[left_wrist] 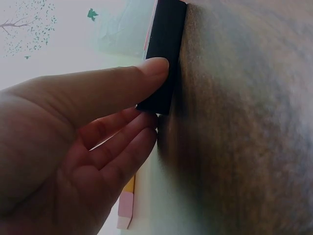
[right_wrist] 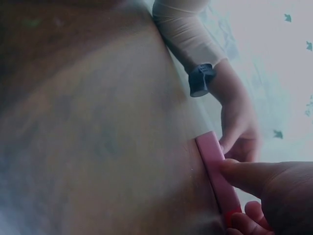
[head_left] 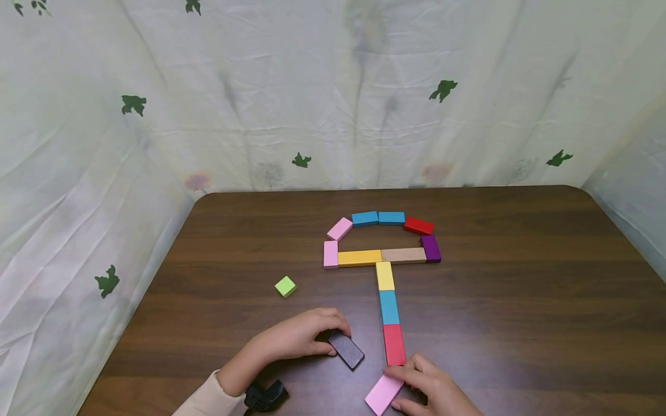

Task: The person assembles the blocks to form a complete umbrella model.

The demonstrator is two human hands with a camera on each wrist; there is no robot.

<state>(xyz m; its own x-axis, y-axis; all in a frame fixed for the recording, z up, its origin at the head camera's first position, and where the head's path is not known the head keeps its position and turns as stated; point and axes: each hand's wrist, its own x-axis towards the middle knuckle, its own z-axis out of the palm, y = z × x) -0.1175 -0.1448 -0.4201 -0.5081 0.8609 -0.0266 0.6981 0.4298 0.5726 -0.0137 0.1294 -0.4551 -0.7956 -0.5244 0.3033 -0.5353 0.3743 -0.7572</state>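
My left hand pinches one end of a dark grey rectangular block, thumb along its side in the left wrist view, close over the wooden table. My right hand grips a pink block between thumb and fingers. That pink block lies slantwise, its upper corner right at the lower end of a red block. Above the red one, a light blue block and a yellow block continue the straight column. In the right wrist view the thumb presses the pink block's side.
Atop the column, a yellow-orange block and a tan block form a bar. Pink, blue, red and purple blocks arch behind it. A small green block sits apart at the left. Patterned cloth hangs behind the table.
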